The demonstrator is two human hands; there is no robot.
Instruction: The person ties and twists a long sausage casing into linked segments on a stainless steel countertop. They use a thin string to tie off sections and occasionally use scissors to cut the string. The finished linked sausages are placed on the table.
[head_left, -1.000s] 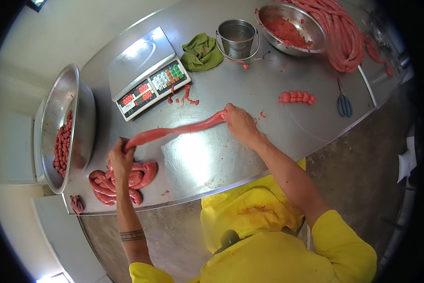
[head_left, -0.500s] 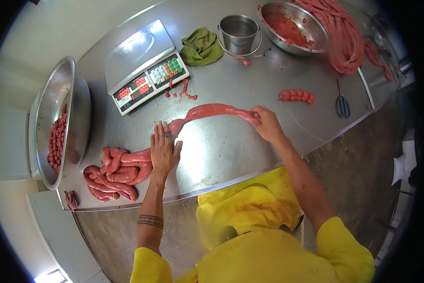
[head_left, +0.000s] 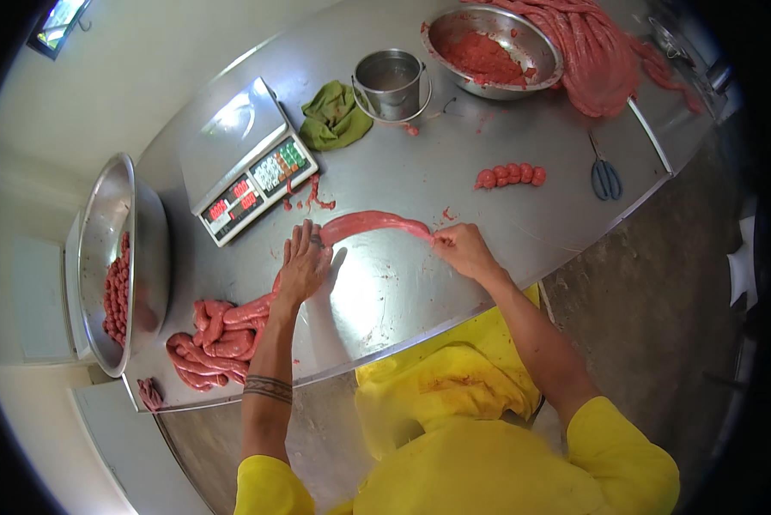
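Note:
A long filled sausage (head_left: pixel 377 222) arcs across the steel table between my hands. My left hand (head_left: pixel 304 266) lies flat with its fingers stretched out, pressing on the sausage's left part. At the right, the sausage's narrowed end is pinched in the closed fingers of my right hand (head_left: pixel 466 250). Beyond my left wrist, the rest of the sausage rope (head_left: pixel 222 339) lies in loose coils. A short row of round sausage links (head_left: pixel 510 175) sits past my right hand. Small red meat scraps (head_left: pixel 447 214) lie just beyond the pinched end.
A scale (head_left: pixel 246 184), green cloth (head_left: pixel 334 116), metal bucket (head_left: pixel 391 86) and bowl of ground meat (head_left: pixel 550 64) line the far side. Scissors (head_left: pixel 605 178) lie right, below a pile of sausage (head_left: pixel 596 77). A large basin (head_left: pixel 149 257) holding small links (head_left: pixel 118 296) stands left.
The whole view has shifted. My right hand has closed into a tighter pinch on the sausage end, and scraps now show beside it. My left hand stays flat on the sausage.

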